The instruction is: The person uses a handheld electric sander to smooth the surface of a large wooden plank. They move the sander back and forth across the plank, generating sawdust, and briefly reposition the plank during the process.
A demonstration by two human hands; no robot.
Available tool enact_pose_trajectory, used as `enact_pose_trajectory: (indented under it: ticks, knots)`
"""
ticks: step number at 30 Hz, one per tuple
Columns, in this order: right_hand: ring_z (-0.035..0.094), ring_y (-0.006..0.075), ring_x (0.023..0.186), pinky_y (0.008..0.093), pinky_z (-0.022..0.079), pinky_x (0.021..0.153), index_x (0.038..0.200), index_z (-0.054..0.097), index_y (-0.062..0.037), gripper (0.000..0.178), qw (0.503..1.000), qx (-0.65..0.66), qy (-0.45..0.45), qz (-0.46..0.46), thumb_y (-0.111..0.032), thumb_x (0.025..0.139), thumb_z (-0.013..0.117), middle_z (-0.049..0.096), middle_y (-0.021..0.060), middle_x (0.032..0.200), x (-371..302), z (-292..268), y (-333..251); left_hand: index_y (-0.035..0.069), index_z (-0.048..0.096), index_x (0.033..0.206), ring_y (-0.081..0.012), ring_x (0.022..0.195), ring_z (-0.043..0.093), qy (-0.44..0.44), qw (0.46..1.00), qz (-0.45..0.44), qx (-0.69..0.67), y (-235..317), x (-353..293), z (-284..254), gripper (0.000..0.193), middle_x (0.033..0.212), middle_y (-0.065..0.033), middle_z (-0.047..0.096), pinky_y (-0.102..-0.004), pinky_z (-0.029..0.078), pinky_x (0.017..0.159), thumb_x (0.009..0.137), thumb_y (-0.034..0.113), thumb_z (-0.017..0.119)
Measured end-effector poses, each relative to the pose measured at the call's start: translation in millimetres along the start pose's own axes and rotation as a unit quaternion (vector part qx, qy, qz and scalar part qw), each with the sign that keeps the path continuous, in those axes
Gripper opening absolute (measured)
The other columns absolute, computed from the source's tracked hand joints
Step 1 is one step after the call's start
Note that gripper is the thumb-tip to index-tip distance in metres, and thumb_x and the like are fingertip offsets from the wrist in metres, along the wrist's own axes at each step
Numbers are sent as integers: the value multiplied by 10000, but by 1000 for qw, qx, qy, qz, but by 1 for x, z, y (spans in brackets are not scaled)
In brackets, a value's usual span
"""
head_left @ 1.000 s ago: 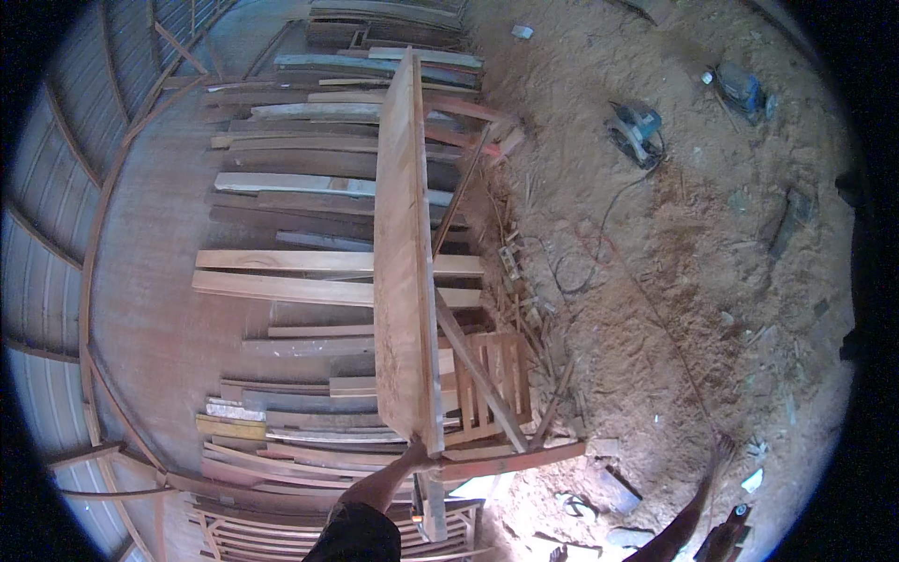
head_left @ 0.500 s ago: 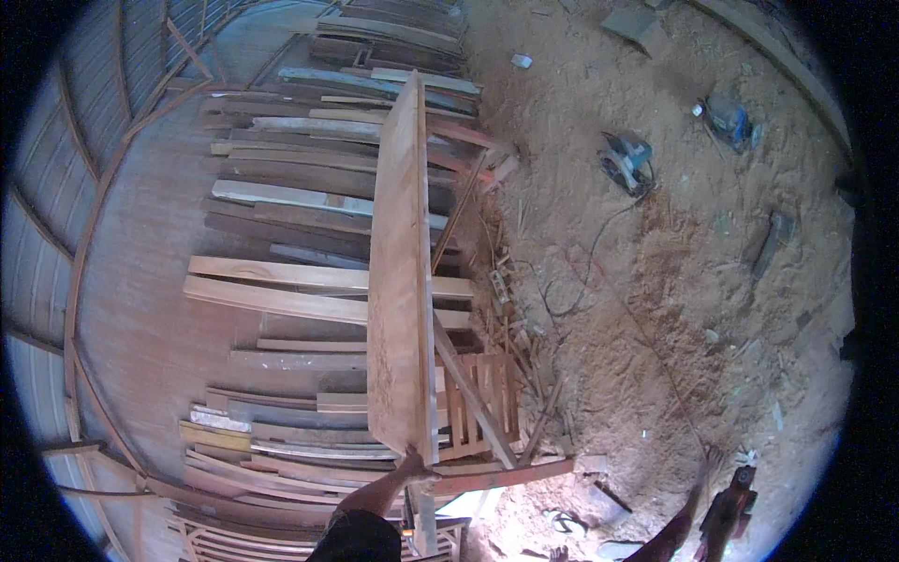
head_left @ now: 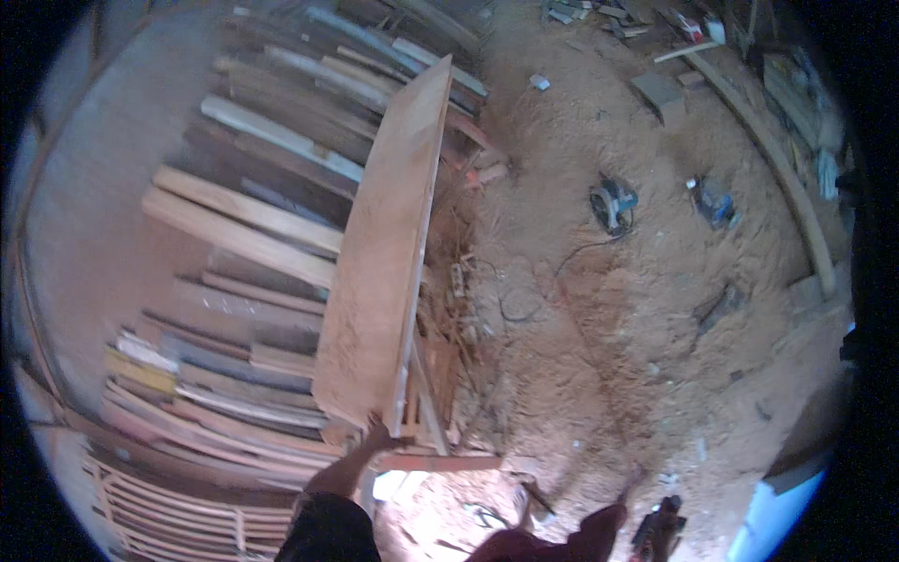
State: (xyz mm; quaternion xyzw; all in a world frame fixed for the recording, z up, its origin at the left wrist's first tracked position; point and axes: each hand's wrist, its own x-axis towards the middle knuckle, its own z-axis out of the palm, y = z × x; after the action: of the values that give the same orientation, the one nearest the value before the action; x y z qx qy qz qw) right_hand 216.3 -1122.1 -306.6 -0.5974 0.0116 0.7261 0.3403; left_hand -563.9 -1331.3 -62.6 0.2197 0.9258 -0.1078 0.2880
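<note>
A long, wide wooden board (head_left: 379, 272) with sawdust on its face lies on a reddish wooden stand (head_left: 440, 463). My left hand (head_left: 377, 434) grips the board's near end; its fingertips are partly hidden against the edge. Well off to the right, my right hand (head_left: 634, 476) hangs over the sawdust, away from the board. It is blurred, but its fingers look stretched out and I see nothing in it. Close beside it, a dark brown and black object (head_left: 660, 525) shows at the lower edge; its kind I cannot make out.
Many planks (head_left: 239, 229) lie in rows at the left. A corded circular saw (head_left: 613, 204) and a blue power tool (head_left: 715, 204) rest on the sawdust-covered ground (head_left: 562, 356). A long beam (head_left: 773, 155) runs along the right. Slatted woodwork (head_left: 187, 510) stands lower left.
The whole view has turned, so the board and planks now slant and sit further left. My left hand stays at the board's near end. My right hand appears further left.
</note>
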Motion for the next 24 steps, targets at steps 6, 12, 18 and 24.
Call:
enact_pose_trajectory:
  ticks: [6, 12, 18, 24]
  knots:
    - [595, 146, 694, 310, 501, 604, 1108, 633, -76, 368, 965, -239, -61, -91, -409, 969, 705, 635, 17, 861, -53, 44, -67, -196, -136, 1524, -590, 1523, -83, 72, 997, 21, 31, 22, -5, 26, 1656, 1641, -415, -43, -643, 51, 1250, 589, 693, 901]
    - [597, 150, 588, 327, 502, 509, 1038, 650, -97, 316, 887, -396, -185, -147, -406, 982, 680, 628, 1, 770, -77, 146, -134, -152, -110, 1560, -530, 1555, -47, 159, 984, 16, -80, 76, -50, 16, 1516, 1650, -395, -61, -584, 132, 1274, 668, 503, 925]
    - [521, 135, 478, 307, 413, 418, 936, 622, -116, 398, 813, -474, -291, -171, -503, 1023, 597, 540, -3, 637, -133, 326, -127, 20, -34, 1638, -494, 1567, 71, 246, 931, 93, -252, 76, -78, 19, 1333, 1704, -273, -55, -567, 281, 1242, 739, 366, 887]
    - [520, 122, 481, 304, 400, 428, 959, 617, -64, 440, 687, -592, -369, -203, -495, 1042, 579, 560, 5, 629, -225, 510, -59, 163, 285, 1630, -394, 1504, 359, 350, 831, 138, -409, 67, -132, 107, 870, 1682, -173, 279, -495, 338, 1226, 877, 157, 720]
